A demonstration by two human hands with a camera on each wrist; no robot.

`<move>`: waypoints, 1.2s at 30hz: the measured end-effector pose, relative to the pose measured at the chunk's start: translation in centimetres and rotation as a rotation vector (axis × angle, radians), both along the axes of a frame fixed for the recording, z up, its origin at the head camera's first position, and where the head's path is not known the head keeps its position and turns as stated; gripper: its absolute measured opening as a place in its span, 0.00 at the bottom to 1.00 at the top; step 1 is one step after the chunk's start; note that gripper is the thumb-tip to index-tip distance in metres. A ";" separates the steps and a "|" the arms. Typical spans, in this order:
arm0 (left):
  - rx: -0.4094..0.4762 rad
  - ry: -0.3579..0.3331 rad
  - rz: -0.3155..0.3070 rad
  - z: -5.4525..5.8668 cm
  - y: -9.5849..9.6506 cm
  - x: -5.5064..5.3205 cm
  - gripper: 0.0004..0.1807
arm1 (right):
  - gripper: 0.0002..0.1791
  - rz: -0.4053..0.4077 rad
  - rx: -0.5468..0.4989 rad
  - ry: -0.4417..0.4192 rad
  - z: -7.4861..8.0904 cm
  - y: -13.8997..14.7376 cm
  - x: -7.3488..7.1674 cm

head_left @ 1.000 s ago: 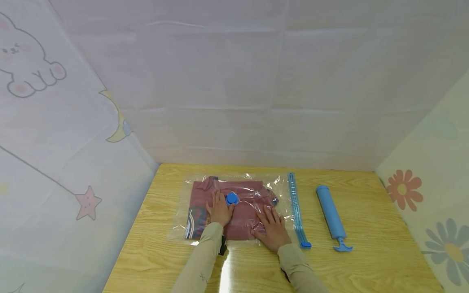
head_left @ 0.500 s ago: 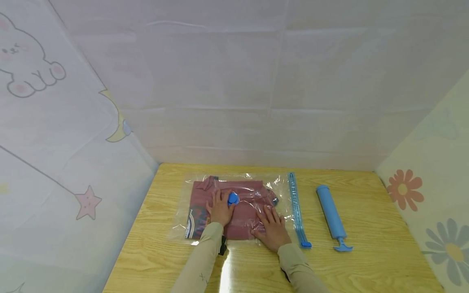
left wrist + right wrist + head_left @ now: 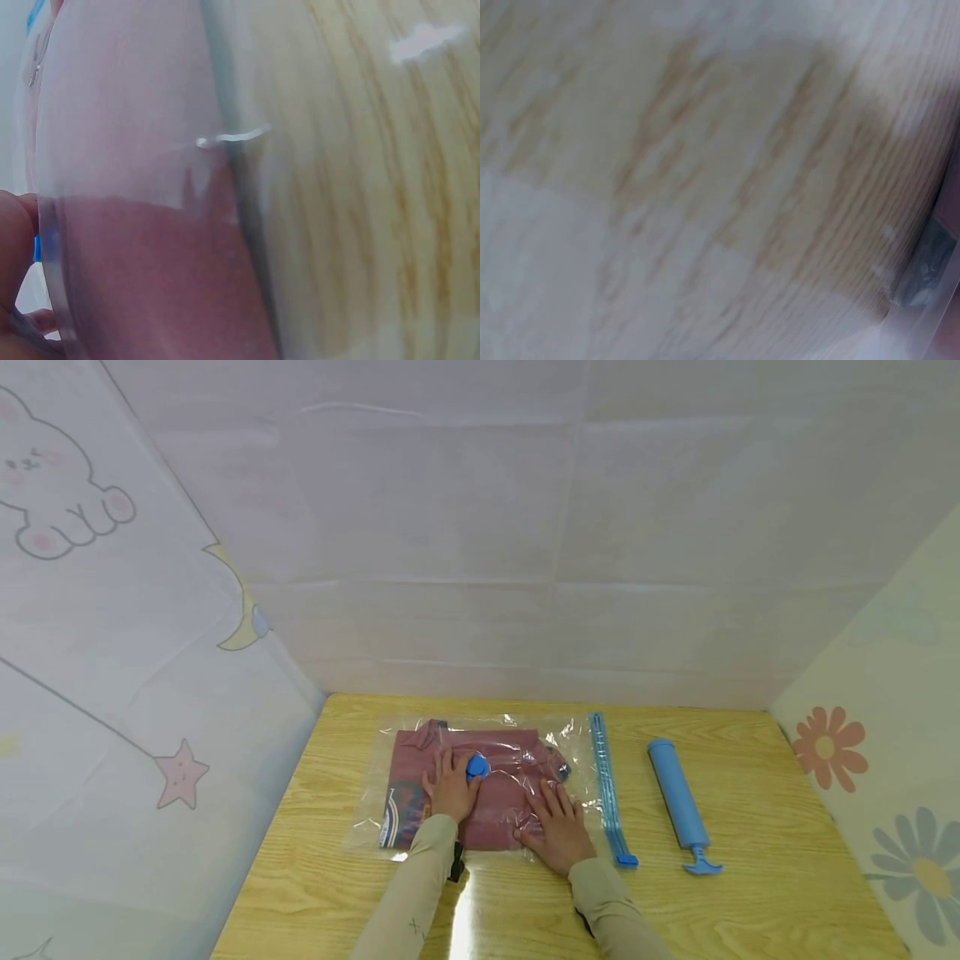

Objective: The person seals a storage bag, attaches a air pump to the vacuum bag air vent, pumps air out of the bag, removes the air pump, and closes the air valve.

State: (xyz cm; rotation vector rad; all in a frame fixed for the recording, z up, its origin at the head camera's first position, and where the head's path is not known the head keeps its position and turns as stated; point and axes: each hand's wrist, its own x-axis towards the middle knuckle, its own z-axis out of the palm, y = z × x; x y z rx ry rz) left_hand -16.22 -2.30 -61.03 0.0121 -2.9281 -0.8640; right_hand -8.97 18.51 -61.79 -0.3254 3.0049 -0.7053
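Observation:
A clear vacuum storage bag (image 3: 375,785) lies flat on the table with a folded maroon garment (image 3: 495,827) inside. My left hand (image 3: 452,789) rests on the bag, its index finger and thumb on either side of the round blue valve cap (image 3: 476,766). In the left wrist view, part of that hand (image 3: 13,247) shows at the left edge, with a sliver of blue (image 3: 37,249) beside it. My right hand (image 3: 557,833) lies spread over the bag's near right part, fingers straight. The right wrist view shows mostly wood grain, with the bag's edge (image 3: 922,277) at lower right.
Along the bag's right end runs a blue zip strip (image 3: 606,785), with a blue slider (image 3: 626,862) at its near end. Further right lies a blue hand pump (image 3: 678,797), T-handle towards me. Printed sheets (image 3: 540,635) enclose the wooden table (image 3: 765,827) at back and sides.
The left index finger has moved over the cap's left side, and the cap has shifted slightly right and looks tilted. My right hand, the bag and the pump have stayed put.

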 end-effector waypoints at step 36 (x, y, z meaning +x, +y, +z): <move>0.004 -0.049 0.027 -0.2 0.0 -0.3 0.23 | 0.43 0.005 -0.005 0.015 -0.4 0.1 0.0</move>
